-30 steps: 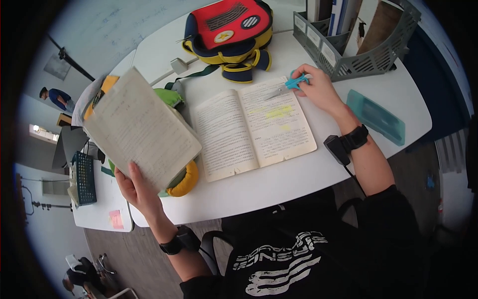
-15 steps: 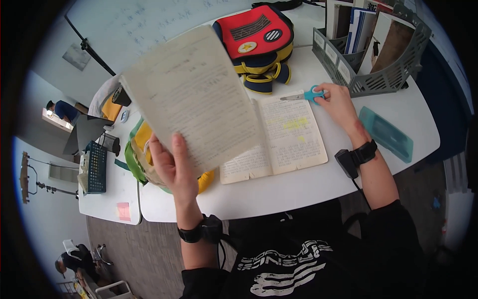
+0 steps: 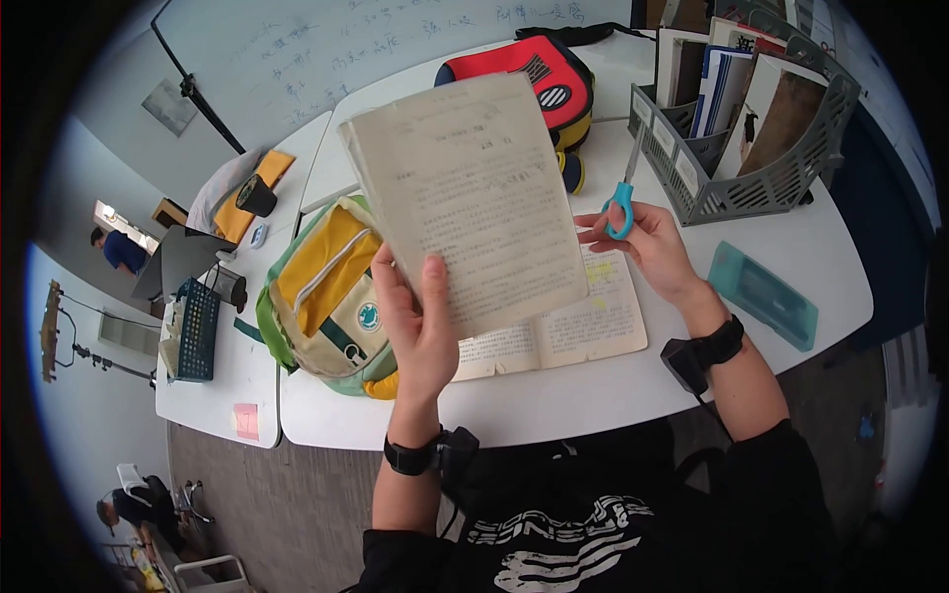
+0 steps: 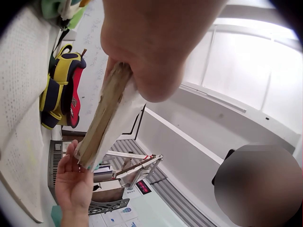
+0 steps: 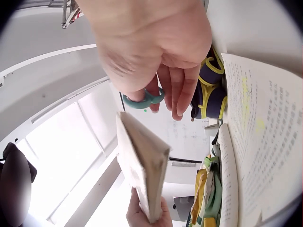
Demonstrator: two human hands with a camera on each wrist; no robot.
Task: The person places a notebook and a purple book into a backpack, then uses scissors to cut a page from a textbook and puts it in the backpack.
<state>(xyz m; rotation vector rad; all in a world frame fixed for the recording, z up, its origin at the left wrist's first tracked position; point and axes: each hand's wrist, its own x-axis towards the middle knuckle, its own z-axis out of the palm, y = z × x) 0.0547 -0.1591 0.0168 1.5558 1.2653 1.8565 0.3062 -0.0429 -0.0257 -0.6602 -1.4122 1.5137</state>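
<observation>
My left hand (image 3: 420,336) grips a worn, coverless book (image 3: 470,188) by its lower left edge, thumb on the printed page. It is held up over the desk. In the right wrist view, the thick edge of this book (image 5: 156,161) faces the camera. My right hand (image 3: 657,247) holds scissors (image 3: 621,212) by their blue handles, thumb and a finger at the loops, blades pointing up and away. Its other fingers reach close to the held book's right edge. Underneath lies an open book (image 3: 603,331) with yellow highlighting, its left page largely hidden.
A red backpack (image 3: 509,61) stands behind the held book, partly covered. To the left lies a yellow, cream and green backpack (image 3: 331,296). A grey file rack (image 3: 732,193) with books stands at back right, with a teal case (image 3: 766,296) in front of it.
My left hand has brought the held book rightward and upright, over the open book. In my right hand the scissors have turned from pointing left to pointing up and away.
</observation>
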